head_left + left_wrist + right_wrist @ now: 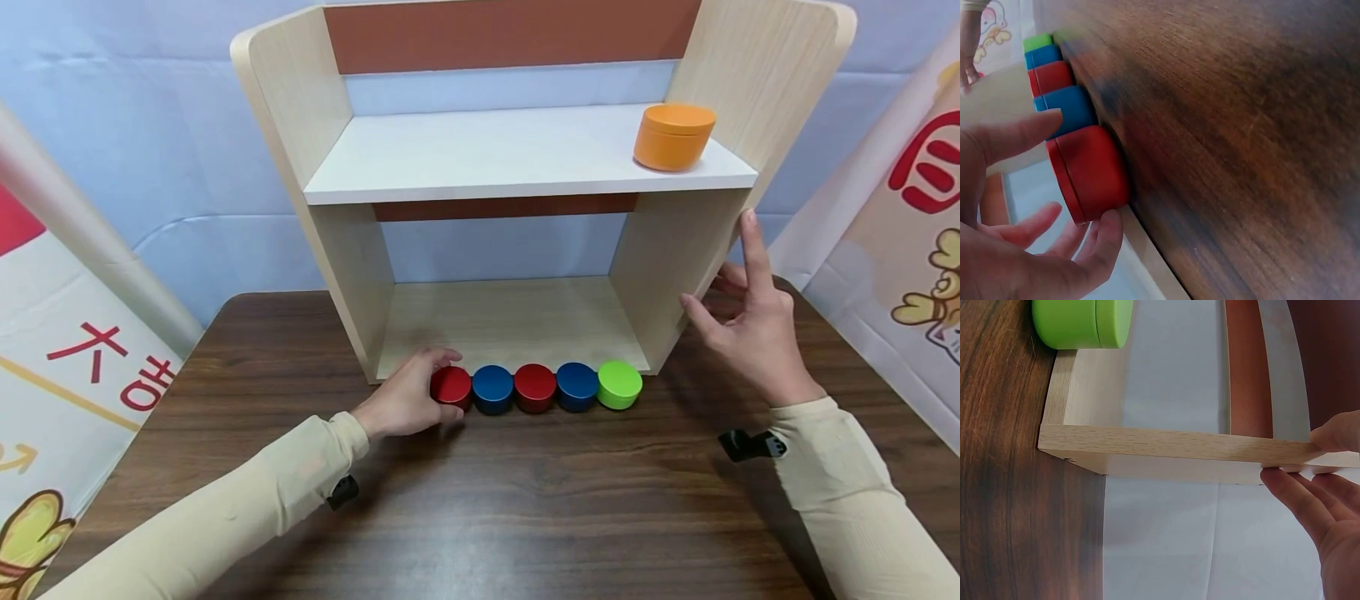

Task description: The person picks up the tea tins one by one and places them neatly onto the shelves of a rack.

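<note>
A person's left hand curls around a red tin at the left end of a row of five round tins on a dark wooden surface. The thumb lies over the tin's top and the fingertips press its side, as the left wrist view shows. The row runs along the front edge of a light wooden shelf unit, each tin touching the next: red, then a blue tin, a second red tin, a second blue tin and a green tin at the right end.

The right hand is spread against the shelf unit's right side panel, fingers straight, the thumb on the panel's front edge and the index finger pointing up along it; it holds nothing. An orange tin sits on the upper shelf, close to the right wall. Both arms wear pale beige sleeves. Printed banners stand on either side, with a blue backdrop behind the shelf unit.
</note>
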`<act>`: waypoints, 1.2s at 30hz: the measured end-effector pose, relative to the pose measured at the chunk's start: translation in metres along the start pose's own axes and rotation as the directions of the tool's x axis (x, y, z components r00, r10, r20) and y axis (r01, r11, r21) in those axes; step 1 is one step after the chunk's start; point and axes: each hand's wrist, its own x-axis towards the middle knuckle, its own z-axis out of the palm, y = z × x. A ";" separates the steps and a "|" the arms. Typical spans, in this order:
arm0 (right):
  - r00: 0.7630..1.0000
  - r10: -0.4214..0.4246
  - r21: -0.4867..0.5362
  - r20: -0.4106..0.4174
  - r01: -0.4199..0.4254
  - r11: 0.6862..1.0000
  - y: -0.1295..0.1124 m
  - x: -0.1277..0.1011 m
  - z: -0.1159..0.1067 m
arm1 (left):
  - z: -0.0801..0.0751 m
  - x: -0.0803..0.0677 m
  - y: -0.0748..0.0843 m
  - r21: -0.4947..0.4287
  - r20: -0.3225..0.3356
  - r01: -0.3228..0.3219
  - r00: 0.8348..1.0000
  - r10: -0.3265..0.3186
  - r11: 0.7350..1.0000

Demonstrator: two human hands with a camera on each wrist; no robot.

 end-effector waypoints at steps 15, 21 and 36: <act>1.000 -0.006 -0.016 -0.001 0.006 1.000 -0.001 0.000 0.000 | 0.009 -0.002 -0.006 0.010 -0.072 0.058 0.996 -0.057 0.998; 1.000 0.002 -0.015 0.003 -0.002 1.000 -0.001 0.000 0.000 | 0.013 -0.001 -0.008 0.017 -0.109 0.053 0.993 -0.051 0.998; 1.000 0.005 0.018 -0.008 -0.005 1.000 -0.001 -0.001 0.001 | 0.012 -0.004 -0.005 -0.025 -0.143 0.059 0.988 -0.062 0.998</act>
